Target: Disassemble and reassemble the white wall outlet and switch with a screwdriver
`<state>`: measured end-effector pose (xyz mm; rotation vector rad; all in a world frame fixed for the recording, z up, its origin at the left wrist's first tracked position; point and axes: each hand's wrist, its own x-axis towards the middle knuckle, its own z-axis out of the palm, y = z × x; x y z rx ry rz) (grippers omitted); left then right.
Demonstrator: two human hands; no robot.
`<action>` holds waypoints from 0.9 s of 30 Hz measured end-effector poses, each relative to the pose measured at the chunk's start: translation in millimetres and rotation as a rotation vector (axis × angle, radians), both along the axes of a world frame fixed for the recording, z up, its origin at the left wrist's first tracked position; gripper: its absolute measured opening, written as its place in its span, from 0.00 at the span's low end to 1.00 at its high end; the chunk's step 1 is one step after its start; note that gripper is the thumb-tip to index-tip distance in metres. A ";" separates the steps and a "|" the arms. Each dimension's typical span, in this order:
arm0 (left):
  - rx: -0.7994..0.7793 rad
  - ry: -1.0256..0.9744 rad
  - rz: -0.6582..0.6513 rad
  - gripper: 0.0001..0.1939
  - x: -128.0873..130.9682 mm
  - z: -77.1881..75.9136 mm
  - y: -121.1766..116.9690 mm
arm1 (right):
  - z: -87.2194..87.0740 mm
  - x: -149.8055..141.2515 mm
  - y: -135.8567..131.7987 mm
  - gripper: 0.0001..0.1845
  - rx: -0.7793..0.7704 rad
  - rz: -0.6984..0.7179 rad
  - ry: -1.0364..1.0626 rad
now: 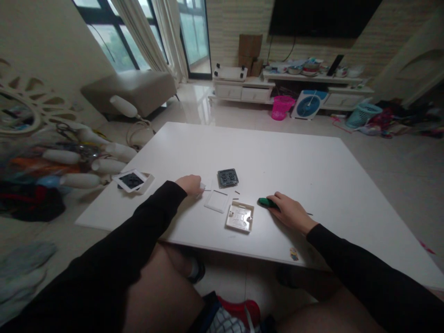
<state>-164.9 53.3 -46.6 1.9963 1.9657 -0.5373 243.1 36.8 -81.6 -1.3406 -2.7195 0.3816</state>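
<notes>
At the left of the small parts on the white table (294, 162), my left hand (189, 185) is closed, pinching a small white piece (203, 186) whose kind I cannot make out. Just right of it lies a thin white square frame (226, 202) with an open middle. My right hand (289, 210) is wrapped round the green handle of a screwdriver (266, 202); its thin shaft shows beyond the hand on the right. Between the hands are a shallow white square back box (240, 227) and a dark square switch module (228, 177). Two small screws (237, 192) lie between them.
Near the table's left edge, a white-framed plate with a dark centre (132, 180) rests on a white box. White lamp-like tubes (114, 165) stand close beside that edge. A small sticker (293, 254) is at the front edge, with my legs below.
</notes>
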 end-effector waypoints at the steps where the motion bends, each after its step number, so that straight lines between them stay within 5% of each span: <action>1: 0.000 0.006 0.011 0.19 -3.2 -0.1 1.2 | -0.1 -0.2 -0.1 0.14 0.005 0.006 -0.001; 13: 0.065 0.004 0.126 0.28 -3.2 -16.7 7.9 | -8.9 -1.4 0.8 0.11 0.019 0.029 0.010; 20: 0.075 -0.082 0.089 0.24 -15.5 -18.2 11.4 | -8.9 -3.3 -0.3 0.08 0.019 0.046 0.023; 27: 0.115 -0.287 -0.165 0.49 -23.8 -13.3 14.6 | -10.8 -6.7 -3.4 0.08 0.039 0.040 0.016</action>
